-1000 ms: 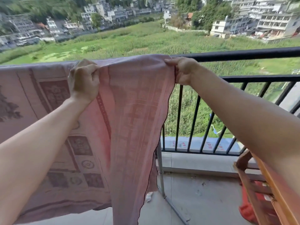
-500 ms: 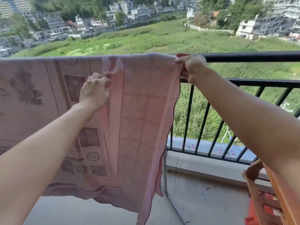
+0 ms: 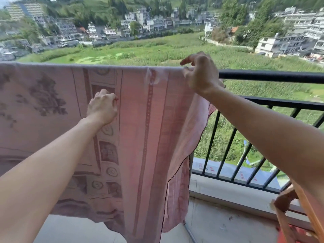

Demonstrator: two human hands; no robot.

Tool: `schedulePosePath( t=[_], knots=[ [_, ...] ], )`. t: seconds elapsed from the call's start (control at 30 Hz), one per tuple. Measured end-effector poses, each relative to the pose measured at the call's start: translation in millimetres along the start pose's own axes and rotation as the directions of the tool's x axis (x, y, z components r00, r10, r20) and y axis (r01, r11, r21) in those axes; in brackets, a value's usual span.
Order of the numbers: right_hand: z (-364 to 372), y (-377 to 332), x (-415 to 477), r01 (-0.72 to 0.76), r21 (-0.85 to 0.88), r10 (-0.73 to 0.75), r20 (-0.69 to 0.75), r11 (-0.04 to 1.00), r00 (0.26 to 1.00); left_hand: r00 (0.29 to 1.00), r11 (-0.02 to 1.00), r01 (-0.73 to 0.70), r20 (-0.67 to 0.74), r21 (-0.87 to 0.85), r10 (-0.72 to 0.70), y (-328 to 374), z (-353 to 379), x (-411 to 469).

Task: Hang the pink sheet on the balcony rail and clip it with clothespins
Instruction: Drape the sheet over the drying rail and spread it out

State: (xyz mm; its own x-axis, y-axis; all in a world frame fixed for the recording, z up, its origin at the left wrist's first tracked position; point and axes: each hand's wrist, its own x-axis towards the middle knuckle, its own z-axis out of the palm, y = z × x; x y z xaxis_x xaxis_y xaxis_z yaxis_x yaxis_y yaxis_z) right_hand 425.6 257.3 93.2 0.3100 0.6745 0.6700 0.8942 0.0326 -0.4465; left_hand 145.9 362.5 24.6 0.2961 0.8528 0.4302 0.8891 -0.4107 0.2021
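One pink sheet (image 3: pixel 157 120) hangs over one black rail (image 3: pixel 271 77). Two hands, apart: left hand (image 3: pixel 102 106) pinches it lower down, right hand (image 3: pixel 199 72) at the top edge, grip unclear.

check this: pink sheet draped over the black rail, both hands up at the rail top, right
Only the right hand is at the top of the black rail, by the head view; the left hand is lower, on the hanging face of the pink sheet draped over it.
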Motion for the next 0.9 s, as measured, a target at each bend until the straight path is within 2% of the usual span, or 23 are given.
schedulePosePath(
  t=[0.1,0.23,0.43,0.6,0.77,0.9],
  knots=[
    [41.8,-61.1,3.2,0.208,-0.038,-0.206,0.055,0.977,0.977,1.0,1.0,0.007,0.013,0.024,-0.007,-48.8,-9.7,5.3],
    [127.8,-149.5,11.3,0.328,-0.008,-0.324,0.128,0.945,0.937,0.999,0.995,0.043,-0.008,0.092,-0.042,-151.2,-37.6,13.4],
    [253.2,-280.0,16.6,0.423,0.091,-0.431,0.256,0.902,0.865,0.979,0.956,0.198,0.013,0.217,-0.205,-319.6,-79.5,3.3],
    [344.3,-373.7,21.5,0.497,0.131,-0.509,0.35,0.858,0.786,0.933,0.9,0.347,0.004,0.263,-0.36,-443.6,-102.0,-16.1],
    [432.7,-456.5,32.6,0.568,0.187,-0.594,0.362,0.801,0.718,0.859,0.825,0.49,0.002,0.282,-0.512,-553.4,-110.9,-28.1],
    [516.3,-528.0,56.7,0.62,0.235,-0.662,0.319,0.749,0.678,0.806,0.756,0.57,-0.043,0.321,-0.59,-641.0,-118.0,-18.8]
  ],
)
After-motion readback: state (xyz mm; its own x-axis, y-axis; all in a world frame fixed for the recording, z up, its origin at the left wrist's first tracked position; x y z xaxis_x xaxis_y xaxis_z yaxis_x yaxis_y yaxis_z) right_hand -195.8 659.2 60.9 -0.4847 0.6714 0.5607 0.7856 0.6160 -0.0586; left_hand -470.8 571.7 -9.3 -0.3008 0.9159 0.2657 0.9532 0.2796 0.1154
